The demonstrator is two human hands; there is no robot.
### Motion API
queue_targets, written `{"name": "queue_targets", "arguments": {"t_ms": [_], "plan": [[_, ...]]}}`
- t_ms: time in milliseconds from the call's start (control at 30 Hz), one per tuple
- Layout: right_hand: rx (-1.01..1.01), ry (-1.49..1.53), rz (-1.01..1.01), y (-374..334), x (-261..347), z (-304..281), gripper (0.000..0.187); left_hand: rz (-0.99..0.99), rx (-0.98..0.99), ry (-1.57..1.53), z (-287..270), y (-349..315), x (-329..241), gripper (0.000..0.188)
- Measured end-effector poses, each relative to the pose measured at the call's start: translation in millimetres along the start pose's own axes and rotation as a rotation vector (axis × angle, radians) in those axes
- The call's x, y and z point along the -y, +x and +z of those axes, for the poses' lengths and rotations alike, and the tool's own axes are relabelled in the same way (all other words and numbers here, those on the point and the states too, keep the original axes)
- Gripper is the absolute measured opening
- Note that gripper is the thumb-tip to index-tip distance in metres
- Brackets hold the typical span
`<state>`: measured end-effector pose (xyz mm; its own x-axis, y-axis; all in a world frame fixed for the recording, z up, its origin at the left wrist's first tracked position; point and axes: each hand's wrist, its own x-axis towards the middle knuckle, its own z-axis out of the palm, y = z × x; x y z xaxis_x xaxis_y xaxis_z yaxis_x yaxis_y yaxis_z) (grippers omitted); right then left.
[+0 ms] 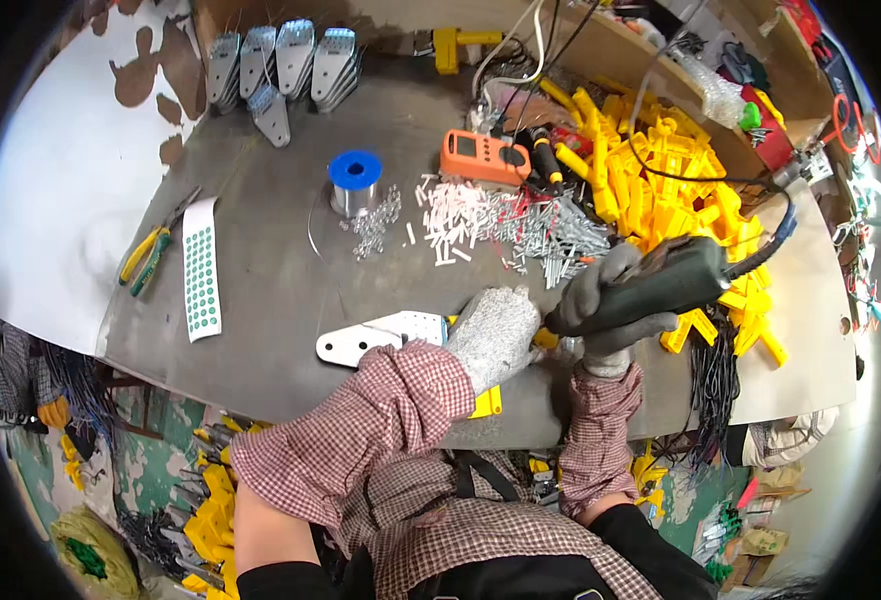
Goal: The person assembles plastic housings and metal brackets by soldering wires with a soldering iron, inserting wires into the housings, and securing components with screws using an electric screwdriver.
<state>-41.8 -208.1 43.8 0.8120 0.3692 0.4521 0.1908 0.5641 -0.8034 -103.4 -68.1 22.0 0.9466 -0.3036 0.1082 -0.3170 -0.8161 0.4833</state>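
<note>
Black corded tool lies clasped inside the right hand, beside the left hand, whose grip is hidden.

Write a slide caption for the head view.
A gloved right hand grips a black corded tool near a pile of yellow parts.

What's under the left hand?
Left hand: a pale plate shows to its left, partly covered by the checked sleeve; a yellow piece shows on the body side. Whatever lies directly beneath the palm is covered; can't tell.
</note>
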Motion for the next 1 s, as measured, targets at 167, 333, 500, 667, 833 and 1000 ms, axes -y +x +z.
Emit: {"name": "queue_targets", "arguments": {"t_ms": [167,333,500,667,833,1000], "plan": [[-0.069,-0.020,0.111,0,-13,-7,0.094,-0.039,0.011,-0.122,5,1,3,0.037],[0.692,0.342,-0.224,-4,34,30,0.063,0.028,-0.181,-0.063,14,3,10,0.051],[0.962,0.540,0.048,-12,4,64,0.055,-0.019,-0.011,-0.067,10,12,14,0.040],[1.165,0.723,0.213,5,-9,65,0.058,-0.039,0.096,-0.090,5,12,16,0.029],[1.134,0.598,0.198,-1,1,71,0.043,-0.056,-0.009,-0.117,19,12,16,0.035],[0.995,0.594,0.174,-3,8,72,0.032,0.017,-0.031,-0.136,22,21,12,0.036]]}}
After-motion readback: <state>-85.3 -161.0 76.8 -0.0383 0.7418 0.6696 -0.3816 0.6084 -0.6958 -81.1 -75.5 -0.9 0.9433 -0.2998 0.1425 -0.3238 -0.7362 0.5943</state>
